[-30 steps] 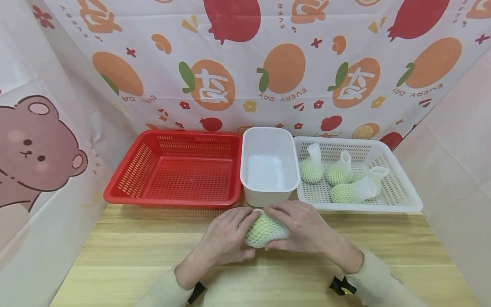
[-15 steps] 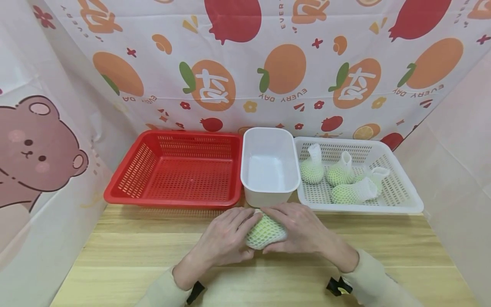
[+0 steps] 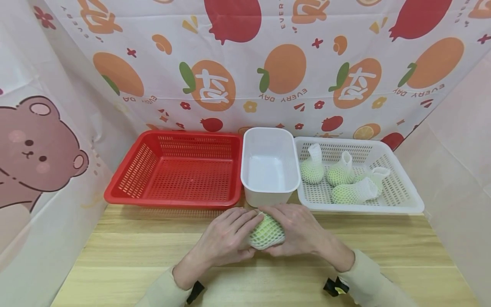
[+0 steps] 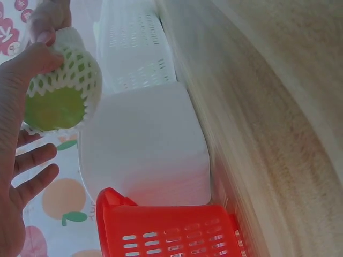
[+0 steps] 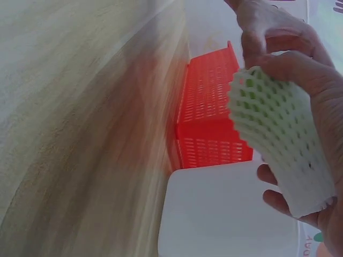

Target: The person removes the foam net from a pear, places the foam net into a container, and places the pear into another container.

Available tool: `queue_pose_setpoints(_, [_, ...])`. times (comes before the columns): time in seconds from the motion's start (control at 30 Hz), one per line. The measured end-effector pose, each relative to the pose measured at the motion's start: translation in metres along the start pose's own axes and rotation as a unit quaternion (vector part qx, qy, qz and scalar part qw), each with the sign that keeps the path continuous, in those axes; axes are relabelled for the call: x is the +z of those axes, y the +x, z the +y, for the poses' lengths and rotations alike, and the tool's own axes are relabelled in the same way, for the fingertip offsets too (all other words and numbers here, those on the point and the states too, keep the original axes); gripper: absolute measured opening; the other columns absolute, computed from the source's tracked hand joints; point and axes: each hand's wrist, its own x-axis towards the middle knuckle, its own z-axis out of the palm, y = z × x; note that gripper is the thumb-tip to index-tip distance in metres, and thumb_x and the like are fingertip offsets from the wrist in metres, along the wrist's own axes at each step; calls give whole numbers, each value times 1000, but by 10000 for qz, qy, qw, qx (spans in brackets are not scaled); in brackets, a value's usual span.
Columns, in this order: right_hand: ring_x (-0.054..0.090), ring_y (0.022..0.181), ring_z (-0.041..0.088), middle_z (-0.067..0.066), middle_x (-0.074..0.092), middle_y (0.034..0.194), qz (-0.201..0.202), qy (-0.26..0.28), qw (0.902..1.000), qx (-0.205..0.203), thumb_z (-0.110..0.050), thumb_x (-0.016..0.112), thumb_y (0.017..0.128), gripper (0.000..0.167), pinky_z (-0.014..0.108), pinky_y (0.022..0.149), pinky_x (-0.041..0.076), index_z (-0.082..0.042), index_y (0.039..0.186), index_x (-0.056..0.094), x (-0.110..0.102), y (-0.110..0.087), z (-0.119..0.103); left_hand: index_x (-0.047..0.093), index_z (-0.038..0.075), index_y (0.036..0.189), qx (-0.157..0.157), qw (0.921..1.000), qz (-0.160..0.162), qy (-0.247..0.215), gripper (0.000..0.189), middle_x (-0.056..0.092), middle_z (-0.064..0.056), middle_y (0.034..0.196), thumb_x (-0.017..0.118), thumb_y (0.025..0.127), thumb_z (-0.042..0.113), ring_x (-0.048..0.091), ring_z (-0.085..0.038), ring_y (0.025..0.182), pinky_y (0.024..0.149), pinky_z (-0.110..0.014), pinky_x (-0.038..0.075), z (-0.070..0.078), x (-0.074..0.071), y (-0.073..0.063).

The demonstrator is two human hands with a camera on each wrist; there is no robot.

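Between both hands, above the wooden table and in front of the white bin, is a round green fruit (image 4: 56,110) in a white foam net (image 3: 267,232). My left hand (image 3: 226,238) grips it from the left, thumb pressed on the net, other fingers mostly hidden in the head view. From the right, my right hand (image 3: 301,230) pinches the net with its thumb on top. Bare green skin shows at the net's opening in the left wrist view. The net's long sleeve end lies inside my right palm in the right wrist view.
A red slotted basket (image 3: 172,202) stands at the back left. Beside it is a white bin (image 3: 270,187), then a white slotted basket (image 3: 399,207) with several netted green fruits (image 3: 312,170). The wooden table (image 3: 153,247) runs up to a printed cloth backdrop (image 3: 245,76).
My right hand has shifted slightly left and closer to my left hand, and the netted fruit has turned a little between them. The baskets and bin have stayed put.
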Motion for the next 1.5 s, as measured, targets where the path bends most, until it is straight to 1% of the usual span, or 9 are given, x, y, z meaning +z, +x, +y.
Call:
queue_pose_setpoints(0.2, [73, 96, 11, 1, 76, 111, 182, 216, 9996, 54, -54, 94, 53, 94, 25, 82, 62, -11, 131, 64, 5, -3, 3, 69, 5, 126, -78, 9997, 33, -231, 79, 77, -7, 118, 90, 63, 47, 73, -22, 108, 99, -35, 61, -1, 0, -1])
queue_pose_setpoints(0.33, [72, 93, 10, -1, 75, 108, 331, 216, 9992, 13, -53, 94, 52, 94, 25, 81, 62, -11, 130, 64, 7, -7, 5, 68, 4, 129, -180, 9990, 57, -400, 81, 75, -9, 118, 88, 69, 56, 72, -24, 110, 100, -37, 60, -3, -2, -3])
queue_pose_setpoints(0.57, [70, 91, 9, -3, 74, 107, 445, 242, 9987, -4, -51, 95, 50, 96, 25, 79, 62, -11, 132, 64, 7, -10, 8, 67, 3, 130, -382, 9973, 30, -635, 66, 75, -11, 120, 59, 96, 58, 72, -29, 112, 100, -42, 61, -11, -8, -8])
queue_pose_setpoints(0.67, [70, 91, 9, -3, 74, 108, 438, 223, 9988, 0, -51, 95, 49, 97, 25, 79, 62, -11, 133, 63, 6, -11, 8, 68, 4, 129, -437, 9973, -64, -585, 62, 75, -11, 120, 52, 100, 56, 72, -30, 112, 100, -42, 61, -14, -11, -9])
queue_pose_setpoints(0.77, [70, 92, 10, -3, 74, 109, 411, 222, 9989, 8, -50, 95, 49, 98, 26, 80, 62, -11, 133, 63, 6, -12, 8, 70, 5, 127, -412, 9973, -161, -590, 57, 75, -10, 119, 63, 94, 52, 72, -29, 113, 101, -42, 61, -17, -13, -9])
queue_pose_setpoints(0.9, [72, 93, 11, -2, 75, 110, 390, 239, 9990, 13, -51, 95, 50, 98, 27, 81, 63, -11, 133, 63, 5, -12, 7, 70, 6, 124, -300, 9960, -413, -727, 59, 74, -8, 119, 78, 81, 46, 71, -26, 114, 103, -40, 60, -17, -15, -8])
queue_pose_setpoints(1.03, [72, 93, 11, -1, 75, 109, 397, 269, 9988, -45, -50, 96, 50, 98, 27, 81, 63, -10, 133, 63, 5, -12, 7, 70, 7, 124, -197, 9946, -563, -846, 61, 73, -6, 119, 85, 76, 42, 70, -22, 112, 104, -37, 58, -16, -14, -6])
queue_pose_setpoints(1.27, [72, 90, 11, -1, 76, 108, 460, 260, 9985, -145, -50, 96, 50, 99, 24, 78, 62, -9, 134, 63, 6, -11, 6, 69, 6, 125, -157, 9948, -511, -865, 65, 75, -5, 117, 89, 72, 39, 70, -21, 109, 102, -35, 59, -14, -12, -4])
queue_pose_setpoints(1.5, [73, 91, 12, 0, 76, 108, 530, 195, 9983, -132, -50, 97, 49, 100, 25, 79, 62, -8, 133, 63, 8, -11, 6, 71, 5, 119, -70, 9960, -246, -858, 65, 75, -6, 112, 90, 66, 35, 71, -22, 105, 98, -35, 60, -15, -8, -4])
